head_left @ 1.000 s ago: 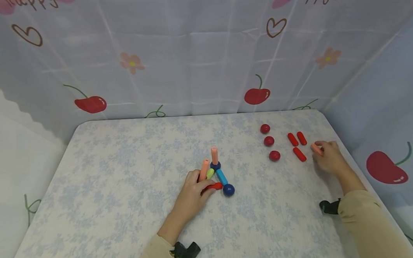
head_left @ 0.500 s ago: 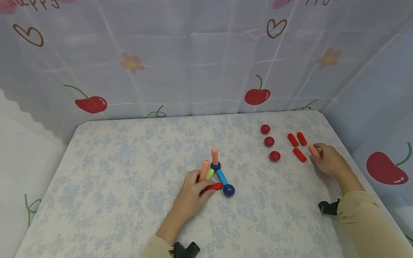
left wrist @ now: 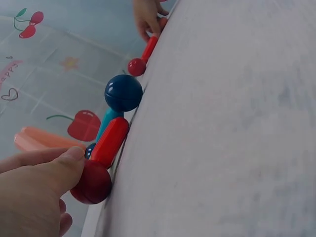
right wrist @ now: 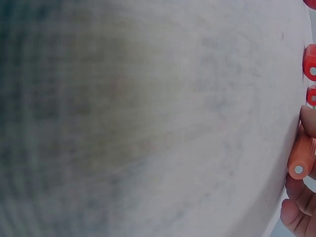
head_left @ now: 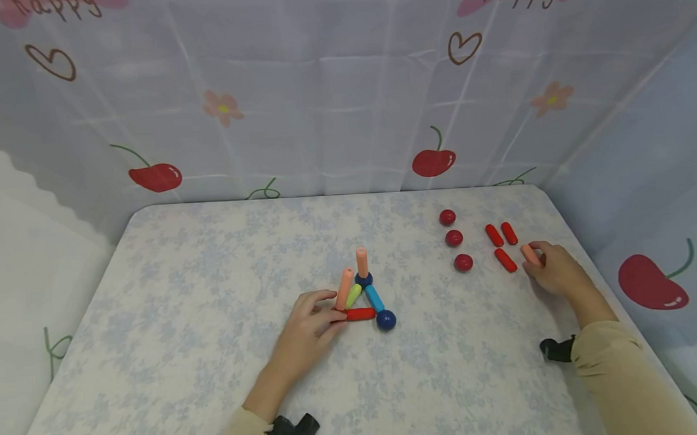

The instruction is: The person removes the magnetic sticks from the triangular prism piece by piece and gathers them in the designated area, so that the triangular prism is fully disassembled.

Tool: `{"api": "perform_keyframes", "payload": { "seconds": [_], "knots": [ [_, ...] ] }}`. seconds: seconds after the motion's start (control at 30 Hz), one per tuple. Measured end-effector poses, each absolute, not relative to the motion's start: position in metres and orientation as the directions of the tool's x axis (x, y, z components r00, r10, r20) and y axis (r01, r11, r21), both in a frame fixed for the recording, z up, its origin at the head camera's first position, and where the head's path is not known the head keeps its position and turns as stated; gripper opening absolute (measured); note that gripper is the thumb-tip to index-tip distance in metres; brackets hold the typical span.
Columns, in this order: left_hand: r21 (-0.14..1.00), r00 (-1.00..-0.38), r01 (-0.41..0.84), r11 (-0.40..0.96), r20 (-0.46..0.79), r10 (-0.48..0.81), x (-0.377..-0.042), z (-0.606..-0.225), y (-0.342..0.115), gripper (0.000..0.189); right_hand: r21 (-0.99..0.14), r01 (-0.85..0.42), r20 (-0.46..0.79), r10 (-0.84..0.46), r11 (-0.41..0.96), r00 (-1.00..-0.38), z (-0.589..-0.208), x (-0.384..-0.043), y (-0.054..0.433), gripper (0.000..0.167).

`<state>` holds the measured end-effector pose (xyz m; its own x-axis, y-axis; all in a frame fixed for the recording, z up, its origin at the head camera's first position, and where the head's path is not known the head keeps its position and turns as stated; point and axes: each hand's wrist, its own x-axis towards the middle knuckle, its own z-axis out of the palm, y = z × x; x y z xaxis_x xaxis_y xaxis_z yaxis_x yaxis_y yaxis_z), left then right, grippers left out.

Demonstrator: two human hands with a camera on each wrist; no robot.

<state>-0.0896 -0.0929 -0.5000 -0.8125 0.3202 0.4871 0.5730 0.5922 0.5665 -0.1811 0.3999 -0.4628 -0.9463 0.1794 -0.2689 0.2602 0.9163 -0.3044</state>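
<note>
The left hand [head_left: 307, 325] is pinching the dark red ball [left wrist: 91, 182] at the near-left corner of a small frame, its thumb pressing on the ball and its forefinger reaching past it. The red stick [head_left: 361, 314] is running from that ball to the near blue ball [head_left: 386, 320], while one peach stick [head_left: 344, 288] is standing at the held corner and a second peach stick [head_left: 362, 263] on the far blue ball [head_left: 363, 280]. Well apart, the right hand [head_left: 555, 269] is pinching a third peach stick [head_left: 530, 255] between thumb and fingers, just beside the loose red sticks [head_left: 505, 260]; whether it is touching the table [head_left: 209, 264] I cannot tell. Holding the corner lightly, without nudging the standing stick, seems best, and gripping the third one mid-length should be leaving its dotted end uncovered.
</note>
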Motion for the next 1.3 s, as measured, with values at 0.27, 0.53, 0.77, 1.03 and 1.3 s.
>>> {"api": "perform_keyframes", "payload": {
  "seconds": [0.27, 0.53, 0.77, 1.03, 1.3],
  "knots": [
    [0.619, -0.855, 0.514, 0.593, 0.428, 0.295, -0.085, -0.498, -0.104, 0.03, -0.303, 0.242, -0.274, 0.159, 0.922, -0.949, -0.459, -0.181, 0.399, 0.065],
    [0.722, -0.94, 0.34, 0.602, 0.254, 0.226, -0.088, -0.501, -0.102, 0.051, -0.287, 0.21, -0.224, 0.147, 0.935, -0.963, -0.457, -0.179, 0.396, 0.066],
    [0.727, -0.96, 0.279, 0.628, 0.187, 0.209, -0.091, -0.502, -0.1, 0.051, -0.299, 0.112, -0.078, 0.093, 0.948, -0.993, -0.451, -0.18, 0.385, 0.061],
    [0.735, -0.97, 0.239, 0.634, 0.15, 0.192, -0.092, -0.502, -0.099, 0.043, -0.384, 0.009, -0.017, 0.003, 0.923, -1.0, -0.435, -0.181, 0.339, 0.058],
    [0.74, -0.974, 0.217, 0.637, 0.123, 0.188, -0.094, -0.503, -0.098, 0.044, -0.5, -0.143, 0.018, -0.155, 0.854, -0.988, -0.419, -0.177, 0.284, 0.054]
  ]
}}
